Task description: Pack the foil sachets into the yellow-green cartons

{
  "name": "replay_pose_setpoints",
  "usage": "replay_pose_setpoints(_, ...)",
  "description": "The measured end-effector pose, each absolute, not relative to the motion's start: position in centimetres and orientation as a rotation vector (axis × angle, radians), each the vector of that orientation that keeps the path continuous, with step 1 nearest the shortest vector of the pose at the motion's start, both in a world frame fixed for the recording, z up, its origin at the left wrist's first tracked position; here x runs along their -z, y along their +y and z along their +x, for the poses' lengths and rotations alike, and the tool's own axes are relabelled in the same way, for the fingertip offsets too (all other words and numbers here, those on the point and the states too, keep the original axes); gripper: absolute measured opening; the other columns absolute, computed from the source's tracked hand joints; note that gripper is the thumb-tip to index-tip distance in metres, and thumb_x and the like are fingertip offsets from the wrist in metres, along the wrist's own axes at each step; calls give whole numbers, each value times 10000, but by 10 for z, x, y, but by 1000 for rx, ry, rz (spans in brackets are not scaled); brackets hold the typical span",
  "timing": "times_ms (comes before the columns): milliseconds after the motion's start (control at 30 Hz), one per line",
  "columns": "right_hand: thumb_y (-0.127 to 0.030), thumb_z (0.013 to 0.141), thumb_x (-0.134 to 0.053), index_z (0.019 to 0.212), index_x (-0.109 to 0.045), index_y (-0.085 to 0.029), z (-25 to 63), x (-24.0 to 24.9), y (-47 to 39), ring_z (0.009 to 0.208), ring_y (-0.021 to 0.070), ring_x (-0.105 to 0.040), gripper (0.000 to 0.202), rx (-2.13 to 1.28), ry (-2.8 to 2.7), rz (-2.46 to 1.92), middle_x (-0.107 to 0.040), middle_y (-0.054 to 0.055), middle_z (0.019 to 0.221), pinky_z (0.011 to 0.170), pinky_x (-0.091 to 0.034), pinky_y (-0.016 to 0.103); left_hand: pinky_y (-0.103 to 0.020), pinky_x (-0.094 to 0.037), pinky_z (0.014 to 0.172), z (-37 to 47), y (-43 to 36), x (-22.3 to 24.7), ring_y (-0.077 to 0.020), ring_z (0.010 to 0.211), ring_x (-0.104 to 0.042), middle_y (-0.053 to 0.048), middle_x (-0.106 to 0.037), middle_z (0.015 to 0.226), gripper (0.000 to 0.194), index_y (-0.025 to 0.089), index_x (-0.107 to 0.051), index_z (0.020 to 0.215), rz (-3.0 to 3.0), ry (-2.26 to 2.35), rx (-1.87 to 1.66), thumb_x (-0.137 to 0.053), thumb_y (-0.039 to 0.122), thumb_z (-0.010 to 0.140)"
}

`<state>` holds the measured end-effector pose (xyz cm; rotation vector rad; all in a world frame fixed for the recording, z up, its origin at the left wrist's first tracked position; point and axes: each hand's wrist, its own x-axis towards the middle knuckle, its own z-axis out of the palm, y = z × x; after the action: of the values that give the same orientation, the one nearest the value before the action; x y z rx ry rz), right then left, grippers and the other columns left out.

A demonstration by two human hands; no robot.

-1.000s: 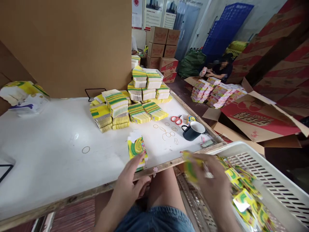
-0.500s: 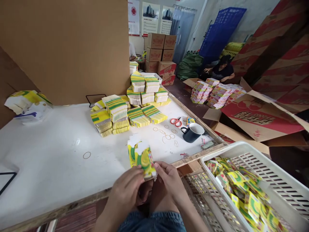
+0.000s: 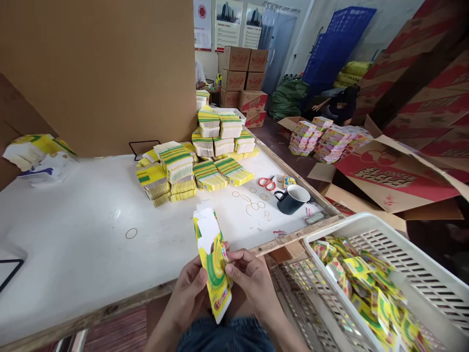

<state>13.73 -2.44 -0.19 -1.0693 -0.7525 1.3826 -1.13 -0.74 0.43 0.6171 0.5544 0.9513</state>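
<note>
A yellow and green printed carton [image 3: 215, 268] with white flaps at its far end is held over the table's front edge, tilted. My left hand [image 3: 190, 283] grips its left side, thumb on the printed face. On the right side my right hand [image 3: 245, 274] pinches the carton's edge between thumb and fingers. Whether the carton is one piece or several together, I cannot tell. Beyond it on the white table [image 3: 91, 254] stand stacks of flat yellow-green cartons [image 3: 176, 166]. To my right, a white plastic basket [image 3: 366, 222] holds many yellow packs [image 3: 381, 288].
Red-handled scissors [image 3: 267, 183], a dark mug [image 3: 291, 200] and rubber bands [image 3: 256, 205] lie at the table's right. A cardboard panel [image 3: 102, 78] stands along the back. An open carton box [image 3: 399, 171] is beyond the basket. Another person [image 3: 340, 105] sits among pink boxes [image 3: 330, 139].
The carton has been turned more upright and lengthwise, showing its long printed face. Both hands have shifted along its sides, and my left thumb now lies on the front.
</note>
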Motion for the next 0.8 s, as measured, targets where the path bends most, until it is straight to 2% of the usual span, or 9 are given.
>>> replay_pose_setpoints(133, -354, 642, -839, 835, -709, -161, 137, 2, -26, 661, 148, -598, 301, -1399, -800, -1125, -684, 17, 701, 629, -476, 252, -380, -521, 909, -9, -9, 1, -290, 1022, -681, -105, -757, 1074, 380, 201, -715, 1099, 634, 642, -998, -751, 356, 754)
replay_pose_setpoints(233, -386, 696, -790, 786, -684, -147, 132, 6, -28, 643, 162, -594, 277, -1359, -846, -1215, -671, 26, 675, 630, -481, 277, -369, -549, 837, -6, -8, 6, -274, 955, -699, -98, -771, 998, 339, 175, -706, 1065, 637, 794, -1070, -723, 356, 780)
replay_pose_setpoints(300, -417, 748, -732, 744, -653, -146, 128, 8, -29, 626, 165, -585, 283, -1295, -874, -1271, -667, 36, 670, 616, -479, 282, -359, -561, 794, -3, -7, 8, -273, 933, -703, -97, -770, 985, 374, 161, -682, 1074, 687, 901, -1082, -706, 396, 783)
replay_pose_setpoints(400, -411, 794, -681, 761, -616, -160, 127, 7, -29, 649, 172, -590, 261, -1173, -923, -1328, -667, 43, 704, 615, -482, 275, -331, -558, 794, 0, -8, 5, -259, 966, -694, -94, -747, 1045, 534, 178, -545, 1232, 826, 1047, -1107, -710, 395, 772)
replay_pose_setpoints(500, -337, 809, -683, 1012, -582, -189, 134, 1, -29, 698, 168, -612, 270, -1121, -1001, -1303, -678, 48, 875, 643, -500, 266, -331, -554, 802, -4, -11, 1, -249, 987, -693, -99, -714, 1116, 713, 228, -314, 1380, 927, 1060, -1124, -699, 345, 792)
replay_pose_setpoints(567, -304, 835, -662, 1216, -500, -233, 141, -4, -29, 749, 163, -626, 420, -1163, -1076, -1224, -657, 48, 1001, 679, -513, 266, -364, -559, 793, -10, -12, -3, -272, 1004, -689, -127, -685, 1173, 740, 246, -245, 1418, 972, 967, -1056, -668, 347, 820)
replay_pose_setpoints(633, -300, 878, -612, 1303, -457, -272, 148, -8, -30, 794, 159, -625, 453, -1230, -1167, -1135, -632, 42, 1057, 716, -512, 269, -413, -557, 814, -18, -12, -7, -299, 1028, -678, -143, -656, 1222, 767, 275, -207, 1447, 999, 856, -948, -657, 348, 830)
replay_pose_setpoints(700, -302, 908, -572, 1278, -497, -281, 155, -11, -29, 812, 157, -610, 378, -1277, -1257, -1075, -620, 31, 1031, 735, -498, 267, -450, -539, 859, -25, -11, -11, -307, 1028, -675, -131, -653, 1226, 739, 306, -235, 1436, 1006, 767, -837, -660, 335, 832)
replay_pose_setpoints(800, -303, 925, -555, 1243, -516, -274, 163, -18, -28, 807, 155, -588, 321, -1300, -1362, -1063, -614, 6, 919, 716, -468, 251, -422, -535, 831, -32, -10, -16, -279, 948, -692, -88, -692, 1124, 544, 314, -394, 1311, 992, 674, -723, -661, 314, 837)
